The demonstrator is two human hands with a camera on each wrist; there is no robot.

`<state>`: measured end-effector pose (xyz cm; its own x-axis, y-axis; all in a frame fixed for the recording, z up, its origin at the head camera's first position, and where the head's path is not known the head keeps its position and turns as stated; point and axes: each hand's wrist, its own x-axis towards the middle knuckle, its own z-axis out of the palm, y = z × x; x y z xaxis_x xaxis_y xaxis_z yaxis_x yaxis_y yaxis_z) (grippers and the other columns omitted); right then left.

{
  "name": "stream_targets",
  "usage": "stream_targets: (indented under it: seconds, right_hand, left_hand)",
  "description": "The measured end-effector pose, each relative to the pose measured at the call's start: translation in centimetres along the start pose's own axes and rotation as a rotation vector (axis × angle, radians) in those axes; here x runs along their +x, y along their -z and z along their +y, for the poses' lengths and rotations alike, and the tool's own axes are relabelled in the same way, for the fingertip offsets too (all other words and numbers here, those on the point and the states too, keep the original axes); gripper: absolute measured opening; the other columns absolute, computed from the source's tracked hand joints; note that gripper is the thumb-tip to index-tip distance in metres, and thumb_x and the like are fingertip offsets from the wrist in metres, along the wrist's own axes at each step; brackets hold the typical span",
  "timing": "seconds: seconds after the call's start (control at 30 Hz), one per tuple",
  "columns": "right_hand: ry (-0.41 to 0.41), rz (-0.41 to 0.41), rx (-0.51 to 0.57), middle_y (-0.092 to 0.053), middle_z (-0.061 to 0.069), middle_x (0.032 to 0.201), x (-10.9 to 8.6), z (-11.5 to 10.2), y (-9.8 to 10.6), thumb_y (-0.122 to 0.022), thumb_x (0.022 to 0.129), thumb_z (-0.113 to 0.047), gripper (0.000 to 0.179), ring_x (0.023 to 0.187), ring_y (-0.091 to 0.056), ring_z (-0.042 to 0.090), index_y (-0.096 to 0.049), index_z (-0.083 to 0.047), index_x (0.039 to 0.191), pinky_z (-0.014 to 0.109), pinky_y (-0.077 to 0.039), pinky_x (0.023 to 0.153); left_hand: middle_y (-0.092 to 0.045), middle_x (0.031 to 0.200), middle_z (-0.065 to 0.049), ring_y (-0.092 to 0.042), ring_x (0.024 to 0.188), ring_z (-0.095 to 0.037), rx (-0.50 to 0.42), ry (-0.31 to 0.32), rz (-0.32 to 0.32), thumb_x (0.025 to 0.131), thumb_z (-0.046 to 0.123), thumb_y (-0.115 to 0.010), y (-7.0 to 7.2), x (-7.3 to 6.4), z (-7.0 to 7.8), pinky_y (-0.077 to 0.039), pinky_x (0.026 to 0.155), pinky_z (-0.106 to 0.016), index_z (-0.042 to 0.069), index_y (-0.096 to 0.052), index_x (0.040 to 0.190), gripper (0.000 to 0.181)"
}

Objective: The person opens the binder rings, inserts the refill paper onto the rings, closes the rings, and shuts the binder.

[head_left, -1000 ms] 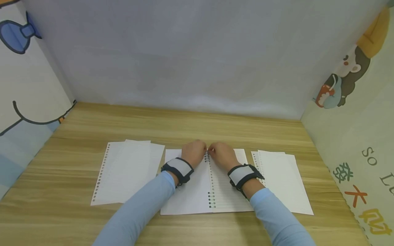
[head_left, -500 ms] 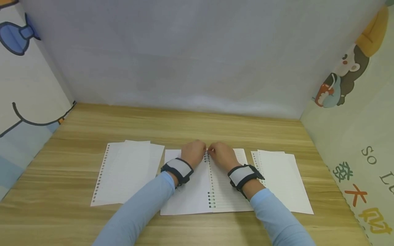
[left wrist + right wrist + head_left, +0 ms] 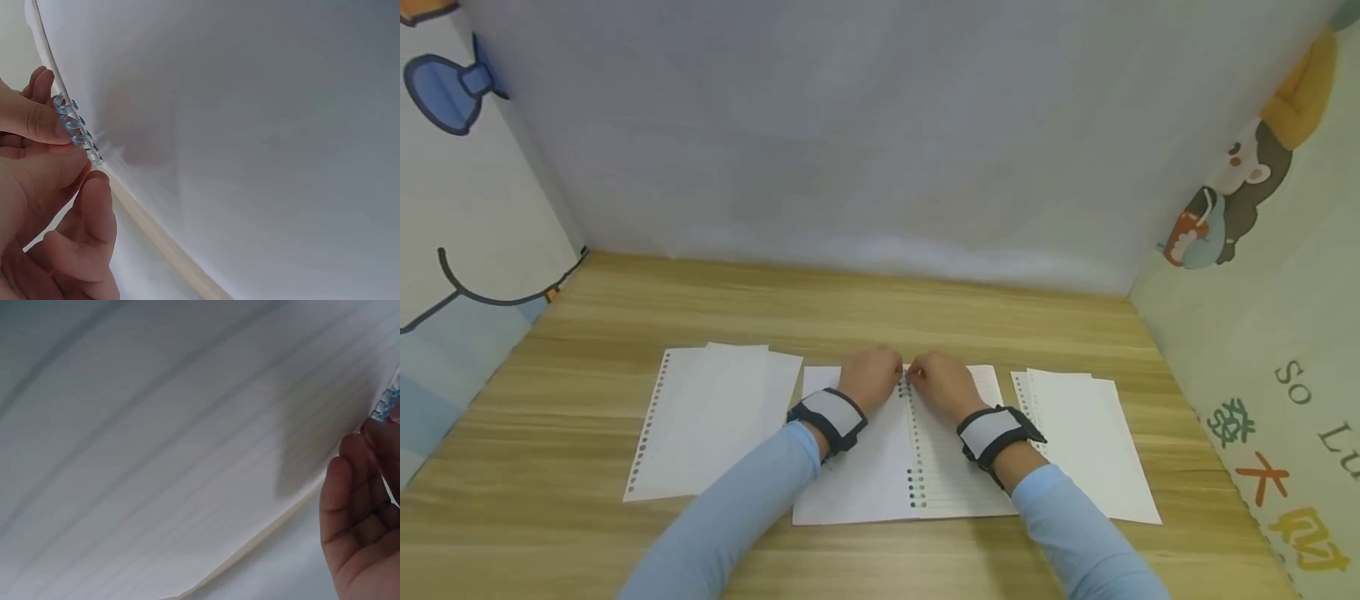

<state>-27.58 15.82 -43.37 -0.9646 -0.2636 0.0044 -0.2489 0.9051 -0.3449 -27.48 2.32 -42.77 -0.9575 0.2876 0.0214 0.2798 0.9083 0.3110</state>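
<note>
A loose-leaf notebook (image 3: 962, 492) lies open on the table, a plain page on the left and a ruled page on the right. Clear plastic binder rings (image 3: 917, 487) run down its middle. At the top of this spine, my left hand (image 3: 871, 379) and right hand (image 3: 942, 383) meet, fingertips nearly together. The left wrist view shows thumbs and fingers of both hands pinching the bluish, see-through binder rings (image 3: 78, 128). My right hand (image 3: 369, 512) is partly cut off in the right wrist view, its fingertips at the rings by the page edge.
Left of the notebook lie loose punched sheets (image 3: 715, 417), holes along their left edge. More loose punched sheets (image 3: 1097, 450) lie on the right, partly under the right forearm. The wooden table (image 3: 850, 308) ends at a pale back wall (image 3: 850, 150), with printed side panels.
Both hands stay at the top rings with only slight shifts of the wrists. The head view has tilted a little; the notebook and sheets lie as before.
</note>
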Motion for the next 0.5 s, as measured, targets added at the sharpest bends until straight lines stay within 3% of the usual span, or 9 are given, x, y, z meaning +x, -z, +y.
stream_targets:
  seconds: [0.23,0.5]
  right_hand:
    - [0.006,0.006,-0.014,-0.07,0.006,0.092,-0.38,-0.08,-0.4,-0.061,0.09,-0.016,0.015,0.085,-0.065,0.021,-0.071,-0.008,0.097,0.035,-0.051,0.077]
    - [0.014,0.001,-0.002,-0.071,0.007,0.101,-0.22,0.13,-0.39,-0.059,0.091,-0.017,0.017,0.097,-0.066,0.022,-0.071,-0.009,0.1,0.037,-0.051,0.085]
  left_hand:
    - [-0.068,0.079,-0.001,-0.058,0.063,-0.014,0.05,-0.014,-0.005,0.091,0.019,-0.059,-0.59,-0.03,-0.03,-0.047,0.055,-0.028,0.011,-0.071,0.088,0.014]
    - [-0.066,0.074,-0.002,-0.052,0.057,-0.012,0.092,-0.026,0.002,0.093,0.016,-0.055,-0.47,-0.09,0.12,-0.045,0.051,-0.027,0.009,-0.07,0.086,0.017]
